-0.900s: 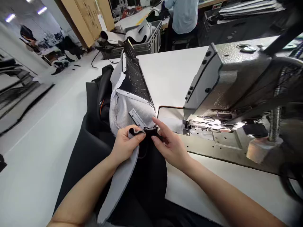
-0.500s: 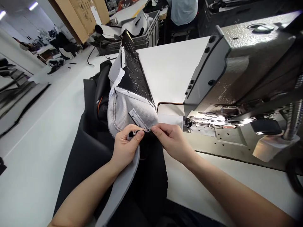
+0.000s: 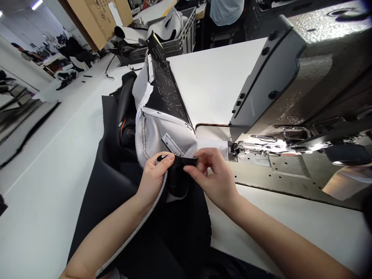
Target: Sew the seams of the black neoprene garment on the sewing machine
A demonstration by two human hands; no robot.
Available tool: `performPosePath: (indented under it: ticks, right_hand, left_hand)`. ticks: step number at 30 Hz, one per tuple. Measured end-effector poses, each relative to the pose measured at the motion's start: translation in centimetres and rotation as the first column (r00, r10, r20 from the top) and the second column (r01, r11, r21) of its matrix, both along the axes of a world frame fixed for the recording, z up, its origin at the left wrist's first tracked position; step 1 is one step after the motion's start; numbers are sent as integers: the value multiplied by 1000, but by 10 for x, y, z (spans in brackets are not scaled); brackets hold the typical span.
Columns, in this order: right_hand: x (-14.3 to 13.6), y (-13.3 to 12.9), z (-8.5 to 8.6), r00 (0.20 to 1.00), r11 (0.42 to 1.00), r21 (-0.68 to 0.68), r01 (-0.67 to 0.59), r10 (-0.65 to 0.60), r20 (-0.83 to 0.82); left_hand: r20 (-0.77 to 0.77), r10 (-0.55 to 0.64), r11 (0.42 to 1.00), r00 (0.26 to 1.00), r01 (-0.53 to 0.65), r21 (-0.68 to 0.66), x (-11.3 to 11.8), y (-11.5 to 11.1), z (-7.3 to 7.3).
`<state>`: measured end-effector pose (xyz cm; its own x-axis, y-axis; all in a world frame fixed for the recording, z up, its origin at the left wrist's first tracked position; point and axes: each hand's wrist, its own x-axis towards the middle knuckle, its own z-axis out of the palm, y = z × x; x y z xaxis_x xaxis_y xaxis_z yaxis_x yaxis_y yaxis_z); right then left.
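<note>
My left hand is closed, its thumb and fingers pinching the edge of a black fabric piece with a grey backing. A short span of that edge runs across to my right hand, whose bent fingers hold its other end; the thumb lies lower, slightly off the edge. Just beyond my hands stands a sewn cover, its light grey mesh side towards me, with a small stitched strip on it. Its black top panel carries wavy stitching. Part of the black fabric hangs below, over my lap.
On the right, a large sewing machine stands close to my right hand, its lit needle area near the cover. A grey crate of fabric pieces and a cardboard box are behind. A person sits at the back.
My right hand has gone from a tight pinch beside my left to a looser hold farther right. A black span of fabric now shows between them, and the view has shifted slightly.
</note>
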<state>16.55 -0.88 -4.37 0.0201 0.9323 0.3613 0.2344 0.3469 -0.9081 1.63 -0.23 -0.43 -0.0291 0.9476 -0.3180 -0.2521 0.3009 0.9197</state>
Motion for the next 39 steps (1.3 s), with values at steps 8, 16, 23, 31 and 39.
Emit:
performPosePath:
  ticks: [8,16,23,31,39]
  right_hand:
    - [-1,4,-6,974,906,415,86,-164,156]
    - [12,14,-4,950,958,122,-259,276,-149]
    - [21,25,5,944,927,-186,-327,313,-100]
    - [16,24,8,979,942,-267,-202,201,-28]
    - [24,17,3,938,938,37,-346,346,-3]
  left_hand:
    - [44,36,999,998,-36,-15,6,-4,4]
    - [-29,-76,997,997,76,3,-3,1,3]
    - [-486,-209,890,848,372,266,-9,-2,0]
    - [-793,456,364,404,728,580,-10,-15,-10]
    - [-712,172,756,681,372,538,-9,-10,-6]
